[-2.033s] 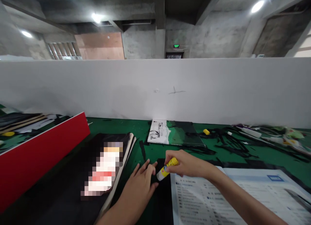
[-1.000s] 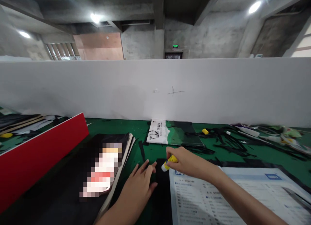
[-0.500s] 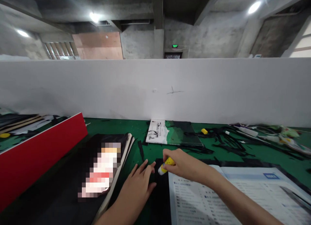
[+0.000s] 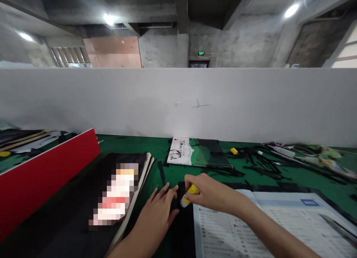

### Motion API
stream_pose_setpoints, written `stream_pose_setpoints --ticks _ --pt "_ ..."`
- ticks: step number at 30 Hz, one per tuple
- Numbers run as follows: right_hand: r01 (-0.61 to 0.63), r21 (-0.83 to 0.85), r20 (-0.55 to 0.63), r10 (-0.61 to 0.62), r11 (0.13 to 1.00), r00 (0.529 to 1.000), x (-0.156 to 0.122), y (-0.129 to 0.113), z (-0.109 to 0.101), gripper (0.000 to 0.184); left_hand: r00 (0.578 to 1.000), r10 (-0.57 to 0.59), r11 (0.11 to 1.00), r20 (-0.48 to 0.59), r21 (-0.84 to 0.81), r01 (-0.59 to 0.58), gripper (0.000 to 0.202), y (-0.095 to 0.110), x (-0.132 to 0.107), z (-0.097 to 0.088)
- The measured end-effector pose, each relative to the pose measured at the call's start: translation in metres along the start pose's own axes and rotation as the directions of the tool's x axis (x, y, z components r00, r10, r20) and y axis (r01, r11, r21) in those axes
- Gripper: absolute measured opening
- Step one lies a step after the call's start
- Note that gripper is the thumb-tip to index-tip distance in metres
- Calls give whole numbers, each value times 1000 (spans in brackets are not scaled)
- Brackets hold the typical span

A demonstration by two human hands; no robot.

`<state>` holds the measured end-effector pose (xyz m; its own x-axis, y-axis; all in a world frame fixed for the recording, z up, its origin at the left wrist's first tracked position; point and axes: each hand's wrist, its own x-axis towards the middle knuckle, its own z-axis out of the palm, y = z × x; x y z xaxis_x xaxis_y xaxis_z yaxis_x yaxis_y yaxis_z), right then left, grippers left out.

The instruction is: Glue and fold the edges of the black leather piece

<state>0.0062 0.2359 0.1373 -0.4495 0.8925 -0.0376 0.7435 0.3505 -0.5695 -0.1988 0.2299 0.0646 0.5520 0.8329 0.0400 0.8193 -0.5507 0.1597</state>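
Note:
My right hand (image 4: 205,191) grips a yellow and white glue stick (image 4: 184,200), its white end tilted down against the black sheet (image 4: 182,228). This sheet lies under the open book (image 4: 223,234) and sticks out past the book's left edge. My left hand (image 4: 158,209) rests palm down with fingers spread, at the sheet's left border. Printed text covers the book's pages, and the right forearm crosses over them. Scissors (image 4: 338,228) lie on the right-hand page, partly cut off by the frame.
A green-and-white book (image 4: 195,152) lies near the white partition (image 4: 125,102). Black scraps (image 4: 262,163) and a yellow cap (image 4: 234,151) are on the green table (image 4: 150,144). On the left stand a red board (image 4: 50,180) and a black-covered stack (image 4: 64,213).
My right hand has moved the glue stick slightly down and to the left along the black sheet. The left hand stays in place.

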Motion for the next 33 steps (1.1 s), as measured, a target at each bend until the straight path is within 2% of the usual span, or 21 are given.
stream_pose_setpoints --ticks 4,9,13,17,22,33 --pt "-12 -27 -55 11 1000 998 -1 -4 1 3 1000 1 1000 -15 -10 -1 47 0 0 0" --pt "21 -13 -23 -22 1000 1000 0 -4 6 5 999 17 1000 -35 -17 -17 49 -1 0 2" --pt "17 -40 -72 -20 999 997 2 -3 11 6 999 17 1000 -48 -25 -19 56 -2 0 2" --pt "28 -36 -45 -30 999 999 2 -4 12 8 999 27 999 -39 -36 -28 58 -1 0 1" --pt "11 -71 -88 -17 997 996 3 -6 13 5 999 18 999 -49 -34 -20 59 -1 0 2" --pt "24 -105 -82 -32 994 996 5 -7 21 8 999 28 999 -39 -37 -29 60 -1 -1 1"
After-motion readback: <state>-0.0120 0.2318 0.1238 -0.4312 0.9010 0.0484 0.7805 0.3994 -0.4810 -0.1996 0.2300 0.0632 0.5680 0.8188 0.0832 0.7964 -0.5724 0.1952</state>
